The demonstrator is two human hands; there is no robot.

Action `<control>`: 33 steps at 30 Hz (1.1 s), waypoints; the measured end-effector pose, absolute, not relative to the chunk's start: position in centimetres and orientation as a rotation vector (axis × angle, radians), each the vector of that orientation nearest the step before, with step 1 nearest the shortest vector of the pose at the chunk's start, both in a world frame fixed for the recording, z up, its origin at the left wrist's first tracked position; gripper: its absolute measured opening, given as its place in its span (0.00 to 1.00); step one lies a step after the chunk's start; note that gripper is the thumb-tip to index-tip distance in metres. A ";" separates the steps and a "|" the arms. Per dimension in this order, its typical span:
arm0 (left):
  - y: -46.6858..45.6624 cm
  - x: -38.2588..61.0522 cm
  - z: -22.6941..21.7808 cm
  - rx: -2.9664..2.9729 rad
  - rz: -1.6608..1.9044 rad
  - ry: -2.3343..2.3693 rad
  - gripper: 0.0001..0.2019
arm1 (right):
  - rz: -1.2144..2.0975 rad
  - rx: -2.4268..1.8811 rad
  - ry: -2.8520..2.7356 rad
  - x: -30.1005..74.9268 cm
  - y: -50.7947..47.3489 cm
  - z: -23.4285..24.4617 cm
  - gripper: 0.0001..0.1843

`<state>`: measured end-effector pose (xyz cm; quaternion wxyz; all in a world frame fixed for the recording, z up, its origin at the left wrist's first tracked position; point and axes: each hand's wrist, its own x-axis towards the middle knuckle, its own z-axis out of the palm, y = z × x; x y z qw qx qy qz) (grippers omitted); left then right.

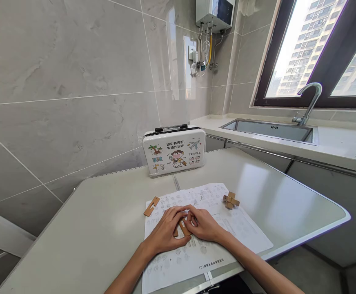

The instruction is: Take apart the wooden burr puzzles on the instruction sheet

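Note:
Both hands rest together on a printed instruction sheet (208,241) spread over the white table (104,228). My left hand (167,228) and my right hand (204,223) are curled around small wooden puzzle pieces (182,228), which poke out between the fingers. One loose notched wooden piece (151,206) lies at the sheet's upper left corner, left of my left hand. A partly assembled wooden puzzle cluster (231,200) sits on the sheet to the upper right of my right hand.
A white tin case with cartoon travel prints (174,152) stands at the table's far edge against the tiled wall. To the right is a counter with a steel sink (272,130) and tap (309,102) under a window. A water heater (214,14) hangs above.

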<state>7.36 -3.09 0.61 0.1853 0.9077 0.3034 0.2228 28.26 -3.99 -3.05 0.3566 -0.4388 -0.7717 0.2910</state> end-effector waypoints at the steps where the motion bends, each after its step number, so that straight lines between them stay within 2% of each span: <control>1: -3.1 7.4 0.7 2.562 0.633 0.862 0.30 | 0.753 -1.127 -1.994 28.3 -4.0 -3.0 0.20; 8: -2.9 7.5 0.3 2.563 0.631 0.918 0.31 | 0.756 -1.104 -2.007 28.2 -4.1 -2.8 0.21; 14: -2.7 7.4 0.0 2.530 0.654 0.949 0.18 | 0.757 -1.106 -2.001 28.2 -4.0 -2.9 0.22; 21: -1.5 6.3 -1.1 2.559 0.645 1.018 0.16 | 0.762 -1.133 -1.991 28.2 -3.7 -3.3 0.20; 24: -0.7 5.7 -2.0 2.603 0.646 1.054 0.10 | 0.766 -1.139 -1.984 28.1 -3.6 -3.5 0.19; 33: -0.5 5.7 -2.4 2.677 0.740 1.156 0.10 | 0.765 -1.160 -1.977 28.1 -3.6 -3.6 0.18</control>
